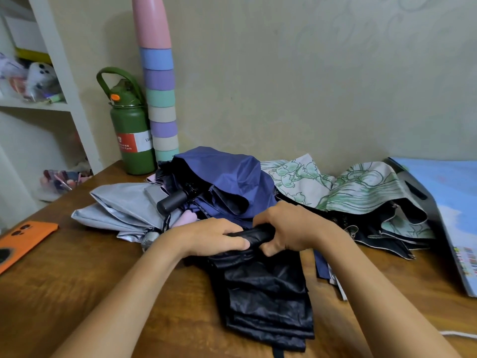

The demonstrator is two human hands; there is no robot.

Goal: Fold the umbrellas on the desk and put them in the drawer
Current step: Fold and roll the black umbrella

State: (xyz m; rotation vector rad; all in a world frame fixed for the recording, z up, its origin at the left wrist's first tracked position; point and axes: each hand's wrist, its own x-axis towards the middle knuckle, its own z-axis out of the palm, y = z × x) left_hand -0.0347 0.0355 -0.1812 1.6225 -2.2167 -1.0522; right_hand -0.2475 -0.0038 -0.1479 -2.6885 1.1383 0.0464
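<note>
Four umbrellas on the wooden desk [77, 285]: one black umbrella [265, 293], one navy umbrella [227, 177], one silver-grey umbrella [121, 210], one floral umbrella [361, 187] in white and green. Two hands at work: left hand [216, 236], right hand [289, 226] (both on the black one). One green bottle [131, 130]. One orange phone [23, 241]. One stack of pastel cups [161, 104], nine counted.

Bare desk [77, 293] is left open at the near left, bounded by an orange phone case [23, 241] at the edge. The far side is blocked by piled umbrellas [232, 182]; a green bottle [134, 140] and stacked cups [161, 99] stand against the wall. The right edge is closed off by a blue board [454, 215].
</note>
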